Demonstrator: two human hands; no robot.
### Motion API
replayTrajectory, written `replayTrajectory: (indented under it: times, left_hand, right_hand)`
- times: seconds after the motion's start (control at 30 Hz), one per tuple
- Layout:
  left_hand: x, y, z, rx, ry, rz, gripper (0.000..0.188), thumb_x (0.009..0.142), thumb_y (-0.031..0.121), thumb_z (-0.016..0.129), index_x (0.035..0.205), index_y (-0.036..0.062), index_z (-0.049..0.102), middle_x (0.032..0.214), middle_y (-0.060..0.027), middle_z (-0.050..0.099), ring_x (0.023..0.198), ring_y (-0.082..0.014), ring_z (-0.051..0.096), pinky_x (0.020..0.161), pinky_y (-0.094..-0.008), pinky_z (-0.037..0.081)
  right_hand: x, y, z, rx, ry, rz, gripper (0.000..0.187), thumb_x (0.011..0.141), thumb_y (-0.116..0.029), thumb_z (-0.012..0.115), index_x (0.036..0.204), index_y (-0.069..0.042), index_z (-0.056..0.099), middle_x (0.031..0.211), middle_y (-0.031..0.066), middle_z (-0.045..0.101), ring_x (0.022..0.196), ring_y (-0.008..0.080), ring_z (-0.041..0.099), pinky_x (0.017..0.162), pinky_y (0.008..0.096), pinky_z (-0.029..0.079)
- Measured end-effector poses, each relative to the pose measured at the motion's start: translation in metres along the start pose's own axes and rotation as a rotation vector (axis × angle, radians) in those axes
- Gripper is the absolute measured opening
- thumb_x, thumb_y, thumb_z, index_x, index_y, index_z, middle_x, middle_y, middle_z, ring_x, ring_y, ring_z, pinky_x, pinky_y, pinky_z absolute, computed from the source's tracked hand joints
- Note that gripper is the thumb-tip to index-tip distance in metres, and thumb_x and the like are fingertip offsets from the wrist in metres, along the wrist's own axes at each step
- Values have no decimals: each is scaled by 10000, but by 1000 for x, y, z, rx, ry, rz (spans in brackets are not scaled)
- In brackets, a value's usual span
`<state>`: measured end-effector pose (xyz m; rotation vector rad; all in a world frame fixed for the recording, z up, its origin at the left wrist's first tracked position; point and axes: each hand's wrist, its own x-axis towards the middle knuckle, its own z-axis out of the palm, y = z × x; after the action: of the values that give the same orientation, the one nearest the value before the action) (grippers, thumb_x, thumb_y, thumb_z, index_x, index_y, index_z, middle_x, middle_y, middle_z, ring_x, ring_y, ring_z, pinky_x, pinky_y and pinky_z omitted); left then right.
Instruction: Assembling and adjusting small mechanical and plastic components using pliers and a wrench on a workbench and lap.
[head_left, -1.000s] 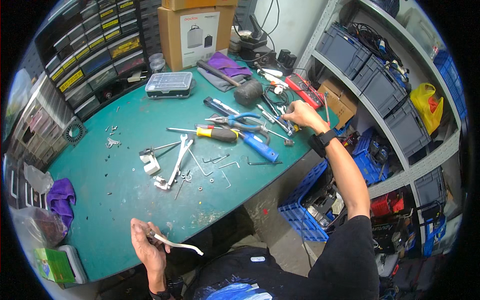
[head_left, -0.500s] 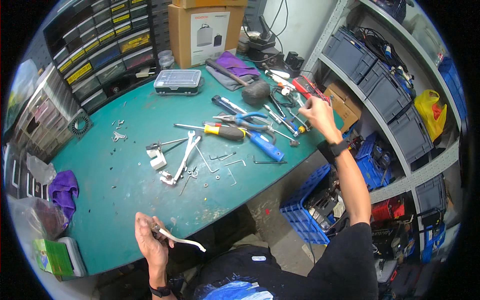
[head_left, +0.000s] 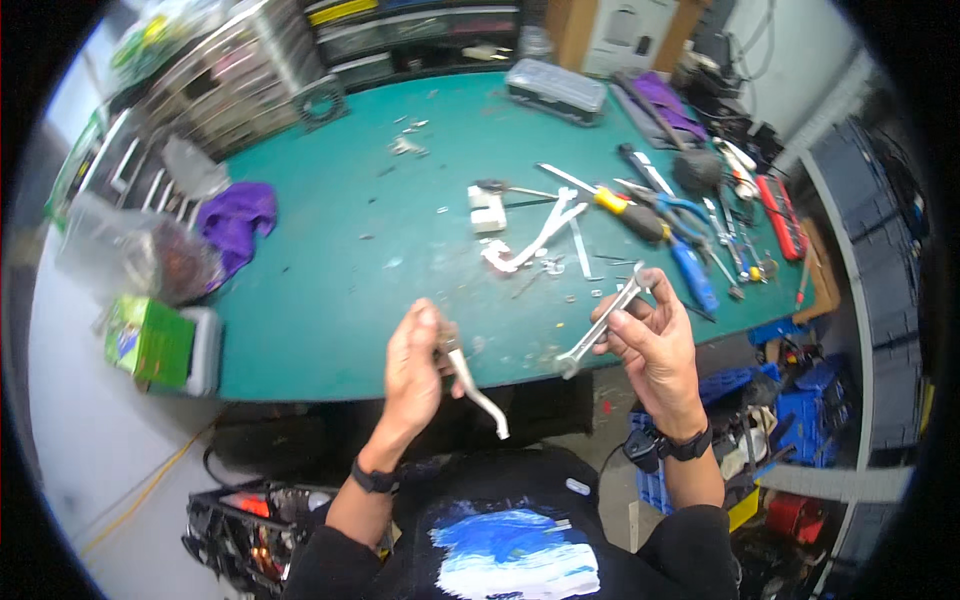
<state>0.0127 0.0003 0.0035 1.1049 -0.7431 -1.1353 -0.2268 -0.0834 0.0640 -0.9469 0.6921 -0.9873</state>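
My left hand (head_left: pixel 415 365) grips a curved white metal lever (head_left: pixel 478 394) that hangs down past the front edge of the green workbench (head_left: pixel 330 270). My right hand (head_left: pixel 655 340) holds a silver combination wrench (head_left: pixel 603 322) by its upper end, slanting down to the left. The two hands are close together, just in front of the bench edge. On the bench beyond them lie a similar white lever part (head_left: pixel 535 240), small screws, a yellow-handled screwdriver (head_left: pixel 625 212) and blue-handled tools (head_left: pixel 692 272).
A purple cloth (head_left: pixel 238 220), a plastic bag (head_left: pixel 140 255) and a green box (head_left: pixel 150 342) sit at the bench's left end. Parts drawers (head_left: pixel 240 80) line the back. A clear organiser case (head_left: pixel 557 90) is at the far side. Blue crates (head_left: pixel 800 410) stand at the right on the floor.
My right hand has come back from the tools at the bench's right end with a silver wrench and now sits beside my left hand. The view has turned left.
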Motion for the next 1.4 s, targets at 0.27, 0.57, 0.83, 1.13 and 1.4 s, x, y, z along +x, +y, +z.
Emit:
replayTrajectory:
  times: [0.27, 0.57, 0.83, 1.13, 1.4]
  left_hand:
    - [2, 5, -5, -54, -66, 13, 359, 1085, 397, 351, 920, 90, 440, 631, -39, 484, 436, -126, 495, 374, -243, 409]
    - [1, -5, -6, 5, 44, 14, 323, 1095, 359, 336, 945, 96, 447, 638, -12, 493, 419, -103, 464, 349, -244, 404]
    - [-1, -4, 3, -18, 50, 56, 325, 1095, 365, 340, 878, 125, 374, 576, 27, 367, 369, -71, 336, 309, -218, 360]
    - [2, -3, 9, -18, 95, 82, 319, 1083, 387, 391, 897, 128, 393, 569, 30, 322, 414, -63, 285, 318, -216, 330]
    - [3, -2, 14, 11, 121, 93, 337, 1084, 387, 389, 857, 139, 363, 564, 30, 298, 411, -62, 258, 310, -215, 305]
  right_hand:
    - [9, 40, 36, 142, -40, 10, 247, 938, -21, 647, 1098, -60, 463, 1015, 152, 666, 891, 250, 702, 800, 374, 619]
    - [-7, 25, -1, -1, 93, -79, 281, 926, -44, 684, 1153, 8, 526, 961, 121, 670, 808, 180, 664, 753, 319, 562]
    - [-38, -50, -122, -574, 453, -275, 191, 954, -93, 666, 1097, 16, 601, 934, 67, 670, 721, 120, 656, 634, 252, 538]
    - [-3, -113, -251, -1313, 642, -330, 240, 927, -109, 619, 1131, 4, 673, 779, 79, 661, 692, 130, 614, 653, 300, 491]
    - [51, -135, -290, -1523, 521, -346, 192, 872, -66, 623, 1041, 8, 678, 970, 169, 722, 920, 287, 700, 831, 378, 521]
